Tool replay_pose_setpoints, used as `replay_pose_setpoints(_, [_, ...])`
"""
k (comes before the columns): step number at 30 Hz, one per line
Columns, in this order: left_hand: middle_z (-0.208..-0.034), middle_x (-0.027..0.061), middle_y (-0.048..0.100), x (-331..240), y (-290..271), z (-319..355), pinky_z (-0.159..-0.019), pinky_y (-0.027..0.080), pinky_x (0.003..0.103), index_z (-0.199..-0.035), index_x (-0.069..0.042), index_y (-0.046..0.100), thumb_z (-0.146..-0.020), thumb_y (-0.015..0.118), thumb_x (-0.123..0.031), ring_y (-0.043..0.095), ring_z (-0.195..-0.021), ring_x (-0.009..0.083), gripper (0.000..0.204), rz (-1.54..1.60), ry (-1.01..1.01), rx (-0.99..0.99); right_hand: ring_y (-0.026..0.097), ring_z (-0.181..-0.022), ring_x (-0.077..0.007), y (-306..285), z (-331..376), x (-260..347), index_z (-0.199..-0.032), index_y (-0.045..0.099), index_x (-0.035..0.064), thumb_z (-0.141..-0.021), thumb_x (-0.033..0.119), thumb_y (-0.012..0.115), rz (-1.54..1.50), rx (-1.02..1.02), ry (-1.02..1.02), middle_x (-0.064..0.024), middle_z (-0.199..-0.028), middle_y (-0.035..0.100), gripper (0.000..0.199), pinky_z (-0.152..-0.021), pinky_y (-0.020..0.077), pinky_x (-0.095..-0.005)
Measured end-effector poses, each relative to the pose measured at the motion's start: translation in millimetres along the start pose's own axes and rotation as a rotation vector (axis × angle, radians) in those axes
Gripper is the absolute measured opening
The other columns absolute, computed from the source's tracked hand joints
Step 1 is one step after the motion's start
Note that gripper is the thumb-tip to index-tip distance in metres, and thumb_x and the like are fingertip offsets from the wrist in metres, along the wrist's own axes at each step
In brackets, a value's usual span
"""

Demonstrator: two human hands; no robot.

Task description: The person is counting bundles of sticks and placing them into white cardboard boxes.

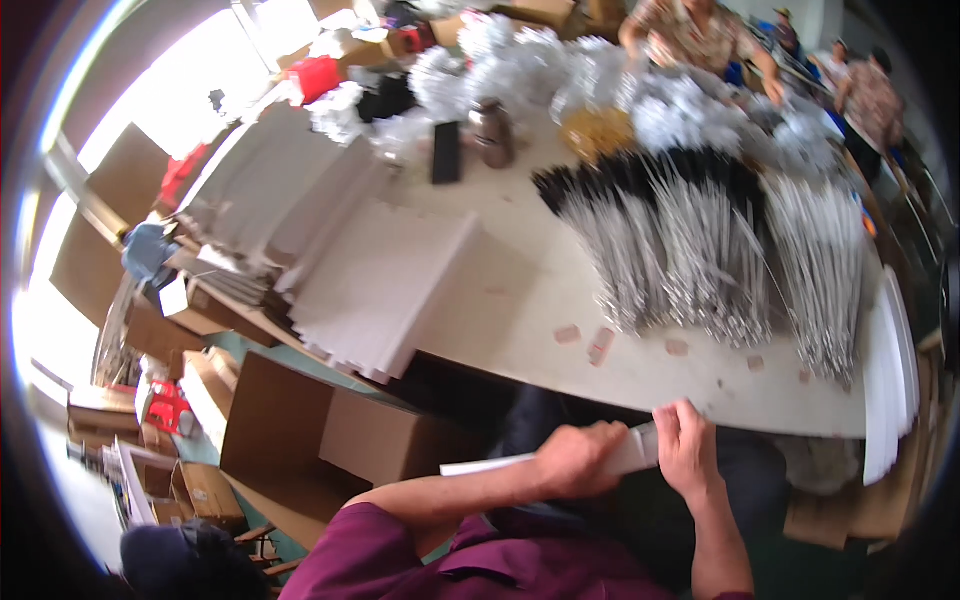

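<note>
White strip [500, 464] midsection (hidden) under left hand [575, 458], right hand [688, 447].

A pale worktable [520, 290] carries the goods. Flat white card sheets [385, 290] are stacked at its left. Rows of bagged black-tipped sticks [700, 250] are spread across the right. A brown jar [492, 132] and a black box [446, 152] are set farther back, near white fluffy bundles [500, 60].

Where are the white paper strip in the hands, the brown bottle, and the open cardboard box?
white paper strip [485, 466], head view, on its bare left end.
brown bottle [492, 135], head view, on its body.
open cardboard box [385, 437], head view, on its front flap.
</note>
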State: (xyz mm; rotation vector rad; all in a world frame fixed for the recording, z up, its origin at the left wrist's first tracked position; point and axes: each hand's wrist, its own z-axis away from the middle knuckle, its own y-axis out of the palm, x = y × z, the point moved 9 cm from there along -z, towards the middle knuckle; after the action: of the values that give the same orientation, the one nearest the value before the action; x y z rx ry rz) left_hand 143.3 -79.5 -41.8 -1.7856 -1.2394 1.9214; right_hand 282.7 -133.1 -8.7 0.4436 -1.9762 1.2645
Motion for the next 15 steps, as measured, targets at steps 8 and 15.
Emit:
replay_pose_setpoints(8, [-0.08,0.0144,0.064,-1,-26,-9,-0.059,0.057,0.046,-0.102,-0.004,0.055,-0.075,0.075,-0.018,0.069,-0.071,0.0349,0.036,-0.151,-0.015,-0.106,0.06,-0.062,-0.0048,9,8,-41,-0.11,0.072,-0.0016,-0.105,0.018,0.061,-0.607,0.164,0.396,-0.001,-0.073,0.067,0.024,-0.054,0.048,-0.0219])
replay_pose_setpoints(15, [-0.083,0.0137,0.065,0,-9,-4,-0.061,0.058,0.045,-0.114,-0.003,0.057,-0.072,0.079,-0.017,0.069,-0.072,0.0342,0.05,-0.17,-0.026,-0.059,0.061,-0.065,-0.0048,4,20,-50,-0.101,0.076,-0.0009,-0.1,0.017,0.068,-0.686,0.071,0.454,-0.001,-0.077,0.07,0.019,-0.056,0.0491,-0.0214])
